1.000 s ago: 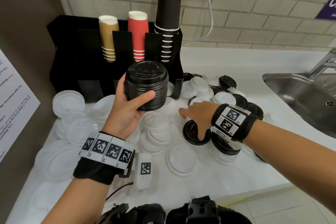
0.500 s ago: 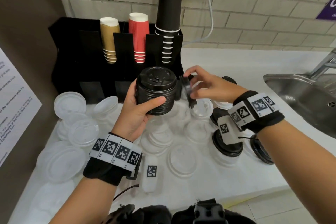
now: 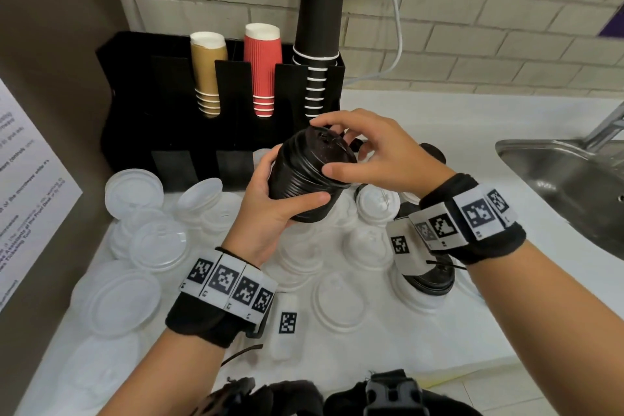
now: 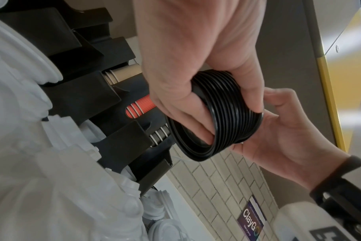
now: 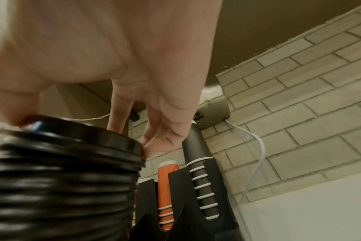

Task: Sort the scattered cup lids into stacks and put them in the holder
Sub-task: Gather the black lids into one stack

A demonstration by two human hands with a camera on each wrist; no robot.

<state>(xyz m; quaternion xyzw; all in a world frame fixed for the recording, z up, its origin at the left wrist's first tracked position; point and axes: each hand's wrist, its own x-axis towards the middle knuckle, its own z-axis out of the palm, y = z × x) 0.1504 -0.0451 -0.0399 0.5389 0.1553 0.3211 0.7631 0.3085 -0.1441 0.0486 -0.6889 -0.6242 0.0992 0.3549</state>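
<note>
Since half a second ago, the right hand (image 3: 378, 159) has been swinging in from 3 o'clock and is now capping the stack of black lids (image 3: 309, 176), its thumb and fingertips (image 5: 150, 146) pinching the rim of the topmost lid as they press it down. That lid, carried edge-on a moment ago, is lying nearly flat on the pile, so by my reading one more black lid is joining the sort and the stack is growing.

Below it, the left hand (image 3: 270, 209) is wrapping the stack's ribbed side, thumb across the front, holding it tilted above the counter (image 3: 439, 118).

Outward at 12 o'clock, the black holder (image 3: 169, 118) is standing close behind the stack, with cup columns in its upper slots. Clear and white lids (image 3: 148, 243) are crowding the counter from 6 to 9 o'clock, and another black stack (image 3: 429, 280) is sitting at 4 o'clock. Open room is lying toward 2 o'clock, before the sink (image 3: 567, 176).
</note>
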